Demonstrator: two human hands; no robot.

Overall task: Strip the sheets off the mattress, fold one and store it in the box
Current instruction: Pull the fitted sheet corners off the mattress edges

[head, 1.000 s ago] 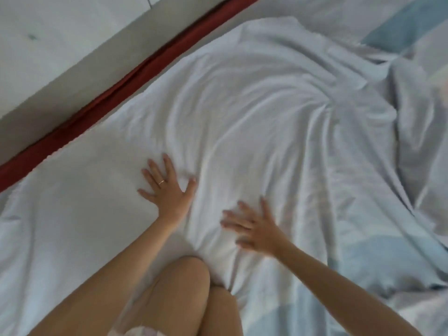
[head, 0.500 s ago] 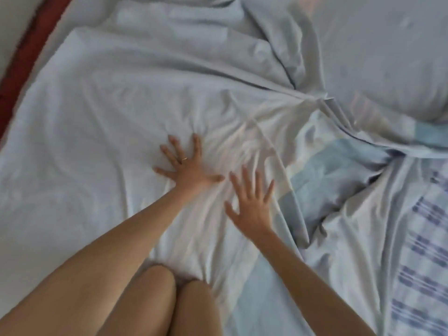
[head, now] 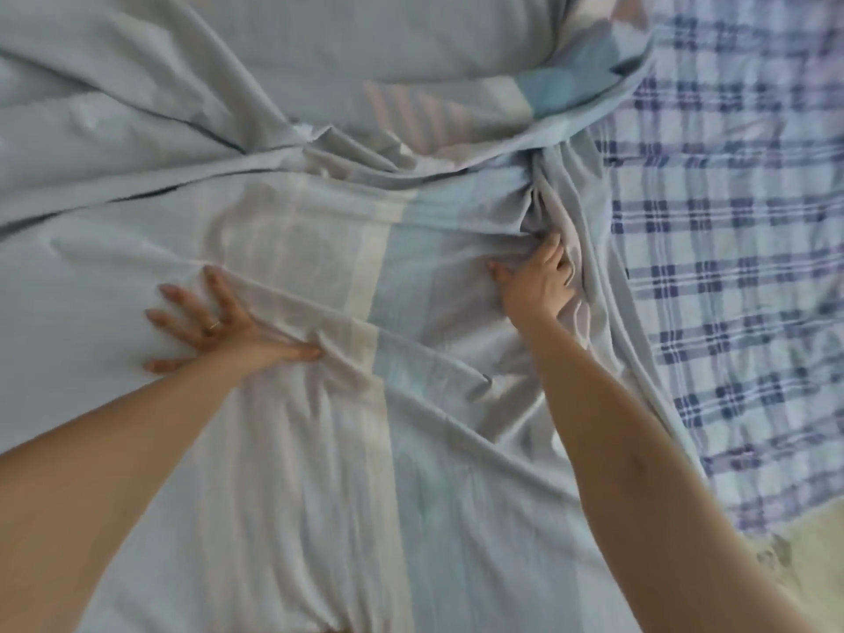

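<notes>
A pale blue-grey sheet (head: 319, 472) with faint cream and blue stripes lies rumpled across the bed, filling most of the view. My left hand (head: 214, 322), a ring on one finger, presses flat on it with fingers spread, at the left. My right hand (head: 539, 281) reaches further out at centre right, its fingers curled into a bunched fold of the same sheet. A second sheet (head: 740, 267), white with dark blue checks, lies under it on the right. The box is not in view.
More grey-blue fabric (head: 365, 48) is heaped at the far side of the bed. A cream patch of bare mattress (head: 804, 555) shows at the lower right corner, beyond the checked sheet's edge.
The view has swung right, away from the red bed edge. My hands have spread apart: the right one moved out to the right and closed on a fold, the left stays pressed flat.
</notes>
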